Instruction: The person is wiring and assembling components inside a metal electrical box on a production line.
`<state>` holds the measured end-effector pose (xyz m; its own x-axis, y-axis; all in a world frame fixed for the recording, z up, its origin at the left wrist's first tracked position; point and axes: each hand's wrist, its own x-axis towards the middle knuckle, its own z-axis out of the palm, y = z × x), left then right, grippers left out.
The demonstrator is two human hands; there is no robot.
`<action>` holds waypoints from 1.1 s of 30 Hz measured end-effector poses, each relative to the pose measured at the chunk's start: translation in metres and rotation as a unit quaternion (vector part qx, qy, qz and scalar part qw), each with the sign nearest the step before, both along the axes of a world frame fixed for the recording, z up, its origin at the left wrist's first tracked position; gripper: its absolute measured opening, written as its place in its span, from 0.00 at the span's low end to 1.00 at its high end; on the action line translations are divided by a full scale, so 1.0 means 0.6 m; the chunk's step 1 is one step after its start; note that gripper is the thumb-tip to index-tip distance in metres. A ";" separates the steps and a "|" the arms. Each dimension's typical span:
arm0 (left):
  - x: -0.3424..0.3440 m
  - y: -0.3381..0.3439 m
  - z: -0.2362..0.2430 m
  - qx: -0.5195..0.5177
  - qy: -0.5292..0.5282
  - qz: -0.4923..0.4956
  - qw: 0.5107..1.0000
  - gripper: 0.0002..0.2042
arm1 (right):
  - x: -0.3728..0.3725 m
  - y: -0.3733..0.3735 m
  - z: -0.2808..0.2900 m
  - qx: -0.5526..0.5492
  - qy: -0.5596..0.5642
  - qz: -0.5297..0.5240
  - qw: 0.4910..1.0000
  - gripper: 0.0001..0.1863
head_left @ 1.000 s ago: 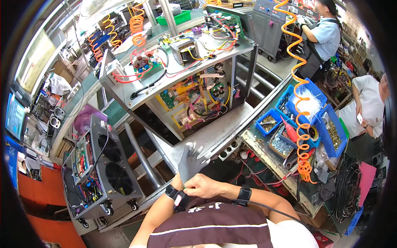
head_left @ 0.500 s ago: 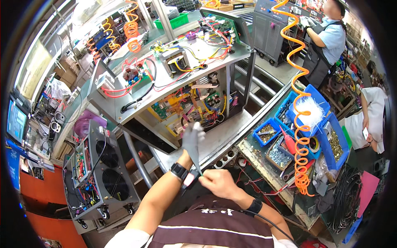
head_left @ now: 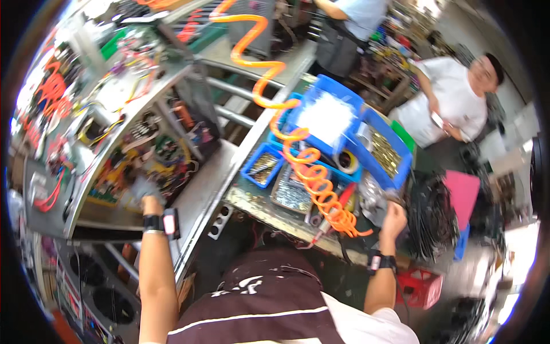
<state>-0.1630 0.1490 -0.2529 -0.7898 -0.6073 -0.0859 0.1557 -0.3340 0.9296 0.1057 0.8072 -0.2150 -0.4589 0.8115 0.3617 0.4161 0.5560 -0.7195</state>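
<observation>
My left hand (head_left: 146,194), in a grey glove, reaches to the open side of a metal machine cabinet (head_left: 197,94). Circuit boards and wires (head_left: 163,155) lie close behind it. Motion smears its fingers, so their pose does not show. Bare and off to the right, my right hand (head_left: 394,221) is above the bench's right end with its fingers curled together. What they hold, if anything, cannot be made out. Right beside that hand lie a clear plastic bag (head_left: 371,192) and a crumpled grey cloth-like piece (head_left: 375,215).
Blue bins (head_left: 404,172) with brass and silver hardware crowd the bench. An orange coiled hose (head_left: 321,192) hangs over them. Black cables (head_left: 429,212) and a pink sheet (head_left: 462,198) lie farther right, a red crate (head_left: 420,288) below. Two people (head_left: 450,97) are beyond the bench.
My view has swung right. My right hand has let go of the left glove's cuff and moved right to the bench's end. My left hand is now away from it, by the cabinet.
</observation>
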 end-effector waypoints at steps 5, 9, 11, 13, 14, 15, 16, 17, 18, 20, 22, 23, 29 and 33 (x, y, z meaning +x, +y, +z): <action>-0.008 0.047 -0.032 -0.372 -0.081 0.176 0.908 0.14 | 0.037 0.127 -0.014 0.002 -0.236 0.013 0.972 0.15; 0.044 0.108 0.054 -0.447 -0.230 0.222 0.835 0.12 | 0.050 0.205 -0.098 0.029 -0.444 -0.080 0.892 0.26; 0.064 0.132 0.112 -0.266 -0.212 0.235 0.910 0.15 | 0.090 0.244 -0.188 -0.022 -0.403 -0.042 0.914 0.34; 0.084 0.113 0.109 -0.284 -0.237 0.257 0.893 0.17 | 0.063 0.235 -0.211 -0.027 -0.344 -0.019 0.939 0.39; 0.101 0.103 0.122 -0.306 -0.254 0.262 0.879 0.19 | 0.057 0.197 -0.199 -0.012 -0.302 -0.018 0.953 0.38; 0.026 0.163 0.126 -0.360 -0.218 0.197 0.885 0.21 | 0.144 0.185 -0.213 -0.041 -0.295 -0.081 0.951 0.38; 0.039 0.145 0.134 -0.356 -0.223 0.207 0.883 0.21 | 0.123 0.184 -0.206 -0.028 -0.293 -0.074 0.953 0.35; 0.063 0.129 0.153 -0.352 -0.242 0.165 0.889 0.22 | 0.107 0.185 -0.195 -0.012 -0.288 -0.069 0.955 0.32; 0.072 0.129 0.170 -0.355 -0.250 0.108 0.894 0.22 | 0.118 0.187 -0.196 -0.006 -0.281 -0.079 0.956 0.30; 0.114 0.121 0.204 -0.341 -0.270 0.135 0.890 0.21 | 0.126 0.210 -0.223 0.003 -0.278 -0.074 0.958 0.25; 0.162 0.113 0.250 -0.367 -0.306 0.195 0.856 0.25 | 0.131 0.308 -0.297 0.052 -0.275 0.020 0.960 0.23; 0.149 0.109 0.238 -0.391 -0.280 0.232 0.845 0.30 | 0.142 0.299 -0.288 0.038 -0.279 -0.013 0.959 0.23; 0.130 0.078 0.248 -0.742 -0.232 0.187 0.601 0.33 | 0.159 0.223 -0.240 0.016 -0.183 -0.104 0.977 0.24; 0.115 0.042 0.200 -0.802 -0.177 0.165 0.546 0.35 | 0.148 0.152 -0.153 0.008 -0.095 -0.175 0.980 0.26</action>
